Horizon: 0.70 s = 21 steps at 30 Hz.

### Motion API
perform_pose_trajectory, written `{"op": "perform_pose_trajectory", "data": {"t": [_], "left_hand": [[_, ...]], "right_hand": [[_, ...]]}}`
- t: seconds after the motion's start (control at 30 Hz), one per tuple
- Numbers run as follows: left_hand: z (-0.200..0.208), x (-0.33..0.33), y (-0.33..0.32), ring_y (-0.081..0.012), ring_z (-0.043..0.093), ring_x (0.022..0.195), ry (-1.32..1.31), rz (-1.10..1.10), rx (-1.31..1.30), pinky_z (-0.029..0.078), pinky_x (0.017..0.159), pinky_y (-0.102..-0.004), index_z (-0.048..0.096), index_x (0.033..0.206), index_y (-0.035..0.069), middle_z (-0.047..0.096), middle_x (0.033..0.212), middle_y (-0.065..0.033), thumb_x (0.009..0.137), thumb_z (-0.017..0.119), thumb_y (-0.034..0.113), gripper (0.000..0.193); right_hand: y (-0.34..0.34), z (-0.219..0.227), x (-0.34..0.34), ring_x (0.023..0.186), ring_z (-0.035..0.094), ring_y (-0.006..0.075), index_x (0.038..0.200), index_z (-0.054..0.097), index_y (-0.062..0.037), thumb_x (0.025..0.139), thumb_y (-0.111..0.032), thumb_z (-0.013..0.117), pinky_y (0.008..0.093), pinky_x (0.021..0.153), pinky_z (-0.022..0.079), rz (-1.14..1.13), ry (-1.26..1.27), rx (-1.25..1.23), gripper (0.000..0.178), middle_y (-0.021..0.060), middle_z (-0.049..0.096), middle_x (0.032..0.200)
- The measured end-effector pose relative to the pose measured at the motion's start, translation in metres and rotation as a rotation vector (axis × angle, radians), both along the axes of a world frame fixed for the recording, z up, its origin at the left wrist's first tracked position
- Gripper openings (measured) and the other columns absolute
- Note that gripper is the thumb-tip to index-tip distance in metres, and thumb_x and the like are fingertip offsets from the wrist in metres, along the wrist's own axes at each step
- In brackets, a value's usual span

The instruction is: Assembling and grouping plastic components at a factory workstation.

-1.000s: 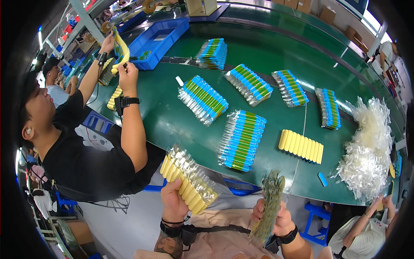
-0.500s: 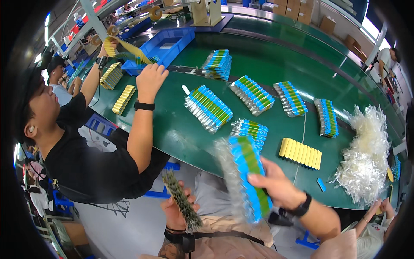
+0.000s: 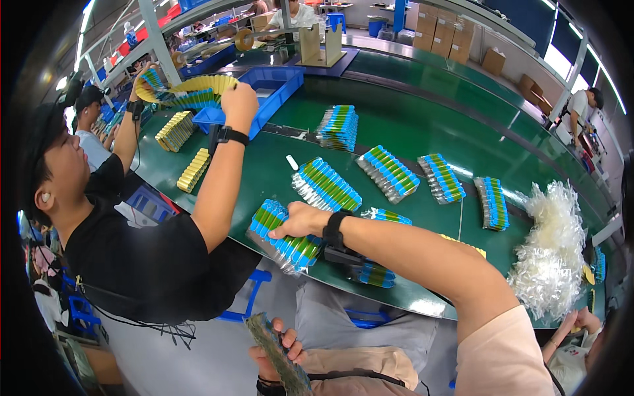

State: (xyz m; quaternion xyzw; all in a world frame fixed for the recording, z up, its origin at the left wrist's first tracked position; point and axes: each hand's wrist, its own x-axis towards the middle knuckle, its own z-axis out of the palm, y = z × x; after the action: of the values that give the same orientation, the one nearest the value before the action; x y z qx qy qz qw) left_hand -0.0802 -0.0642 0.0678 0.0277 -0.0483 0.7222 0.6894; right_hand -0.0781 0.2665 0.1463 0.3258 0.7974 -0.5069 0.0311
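Note:
My right hand (image 3: 305, 220) reaches to the near table edge. Its fingers and thumb are closed on a bundle of blue-and-green pieces in clear plastic (image 3: 290, 249), which lies at the edge. Low in the picture, my left hand (image 3: 288, 344) grips a long grey-green strip-like bundle (image 3: 281, 360), seen edge-on and blurred; its kind cannot be made out. Just beyond my right hand rests a similar blue-and-green bundle (image 3: 328, 186). Another bundle (image 3: 371, 274) sits under my right wrist, partly hidden. My forearm covers most of a yellow row of pieces (image 3: 465, 244).
More bundles (image 3: 388, 173) stand across the green table (image 3: 403, 119). A heap of clear plastic sleeves (image 3: 547, 254) lies at the right. On my left, a co-worker in black (image 3: 152, 264) handles a long yellow-and-blue strip (image 3: 198, 92) beside a blue tray (image 3: 281, 89).
My right hand has carried the blue-and-green bundle left and forward, from above my lap to the table edge. My left hand has dropped slightly. The co-worker's strip has been stretched out sideways.

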Motion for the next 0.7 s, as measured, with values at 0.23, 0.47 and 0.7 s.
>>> {"op": "perform_pose_trajectory", "data": {"t": [0.23, 0.47, 0.7], "left_hand": [[-0.007, -0.003, 0.002, -0.0252, 0.058, 0.089, 0.061, -0.032, 0.042, 0.045, 0.081, -0.043, 0.04, 0.13, 0.013, 0.055, 0.11, -0.0098, 0.086, 0.065, 0.027, 0.053], [-0.001, 0.004, 0.009, -0.0249, 0.058, 0.086, 0.061, -0.031, -0.024, 0.045, 0.077, -0.0425, 0.04, 0.129, 0.013, 0.055, 0.106, -0.0092, 0.085, 0.066, 0.027, 0.053], [0.019, 0.005, 0.021, -0.0259, 0.06, 0.085, 0.079, -0.005, -0.077, 0.047, 0.076, -0.0424, 0.042, 0.125, 0.012, 0.052, 0.104, -0.0098, 0.087, 0.065, 0.027, 0.047]], "right_hand": [[-0.009, 0.005, 0.005, 0.108, 0.068, 0.0372, 0.112, 0.071, 0.0027, 0.078, -0.054, 0.077, 0.0425, 0.092, 0.055, 0.147, -0.266, 0.411, 0.067, 0.0239, 0.07, 0.113], [-0.019, 0.015, 0.013, 0.097, 0.071, 0.0381, 0.105, 0.072, 0.0026, 0.084, -0.048, 0.074, 0.044, 0.084, 0.058, 0.228, -0.208, 0.636, 0.055, 0.0223, 0.073, 0.099], [-0.03, 0.048, 0.039, 0.088, 0.071, 0.0367, 0.093, 0.072, -0.0001, 0.086, -0.04, 0.071, 0.0448, 0.076, 0.058, 0.258, -0.088, 0.83, 0.04, 0.0203, 0.072, 0.088]]}}
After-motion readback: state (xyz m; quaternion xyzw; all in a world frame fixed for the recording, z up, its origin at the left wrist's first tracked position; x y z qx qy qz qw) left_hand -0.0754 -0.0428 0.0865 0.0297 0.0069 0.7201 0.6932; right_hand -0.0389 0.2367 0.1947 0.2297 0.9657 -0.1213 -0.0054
